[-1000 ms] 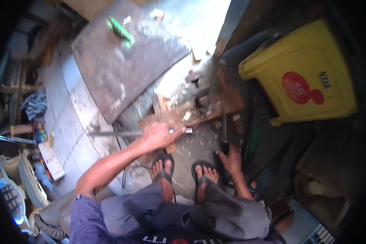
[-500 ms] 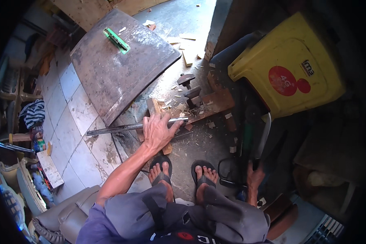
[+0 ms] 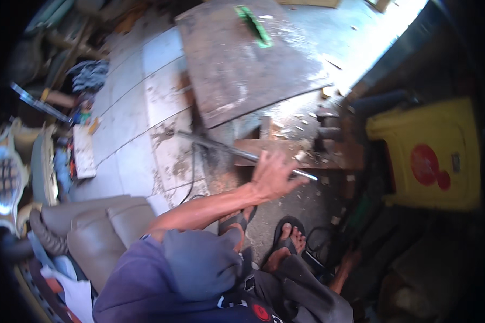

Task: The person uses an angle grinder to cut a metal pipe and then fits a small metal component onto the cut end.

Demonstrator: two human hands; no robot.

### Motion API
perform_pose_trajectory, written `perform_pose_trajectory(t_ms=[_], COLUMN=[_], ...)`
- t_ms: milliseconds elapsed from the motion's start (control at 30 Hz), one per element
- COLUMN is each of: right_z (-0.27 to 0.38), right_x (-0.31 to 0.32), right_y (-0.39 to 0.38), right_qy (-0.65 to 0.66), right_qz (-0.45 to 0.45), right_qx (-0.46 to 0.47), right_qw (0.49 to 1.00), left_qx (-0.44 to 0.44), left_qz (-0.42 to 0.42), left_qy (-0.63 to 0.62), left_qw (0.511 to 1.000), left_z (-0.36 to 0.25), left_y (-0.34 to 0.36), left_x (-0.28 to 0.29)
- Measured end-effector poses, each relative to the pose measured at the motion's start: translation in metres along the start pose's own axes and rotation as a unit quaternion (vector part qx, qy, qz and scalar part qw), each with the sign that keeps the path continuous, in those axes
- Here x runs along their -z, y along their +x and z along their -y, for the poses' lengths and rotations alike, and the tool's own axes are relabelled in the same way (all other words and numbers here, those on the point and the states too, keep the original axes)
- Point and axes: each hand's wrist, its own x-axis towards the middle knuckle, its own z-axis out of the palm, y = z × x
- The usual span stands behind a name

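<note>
My left hand (image 3: pixel 272 177) grips a long, narrow metal bar (image 3: pixel 210 142) lying diagonally over a wooden block (image 3: pixel 344 157). Dark metal fittings (image 3: pixel 328 132) stand on that block among pale wood chips (image 3: pixel 299 121). My right hand (image 3: pixel 349 258) is low at the right, dim and blurred beside dark objects; what its fingers hold, if anything, cannot be made out. My feet (image 3: pixel 288 237) in black sandals are on the dusty floor below the bar.
A worn board (image 3: pixel 221 64) with a green object (image 3: pixel 253 24) lies ahead. A yellow plastic stool (image 3: pixel 425 140) is tipped at the right. Grey cushioned seat (image 3: pixel 97 242), clutter and a striped cloth (image 3: pixel 89 75) line the left, by white tiles (image 3: pixel 129 161). A cable (image 3: pixel 193 177) crosses the floor.
The view has swung, shifting the surroundings rightward. My left hand still holds the bar. My right hand went outward to a black handle beside a blade half a second ago; it is now dim.
</note>
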Motion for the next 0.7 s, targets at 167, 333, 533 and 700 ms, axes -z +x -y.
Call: perform_pose_trajectory(t_ms=[167, 333, 533, 700], right_z=[-0.01, -0.011, 0.075, 0.178], right_x=[-0.003, 0.001, 0.033, 0.047], right_y=[0.009, 0.013, 0.033, 0.067], right_qy=[-0.032, -0.039, 0.099, 0.194], right_qz=[0.056, -0.008, -0.052, 0.057], right_qx=[-0.004, 0.016, 0.01, 0.09], right_qw=[0.998, 0.999, 0.994, 0.975], left_qx=[-0.027, 0.008, 0.009, 0.032], left_qz=[-0.046, -0.007, -0.002, 0.063], left_qy=[-0.032, -0.063, -0.047, -0.039], left_qw=[0.998, 0.998, 0.999, 0.997], left_z=[-0.011, -0.014, -0.013, -0.02], left_y=[-0.01, -0.015, -0.013, -0.005], left_x=[-0.023, -0.031, -0.037, -0.02])
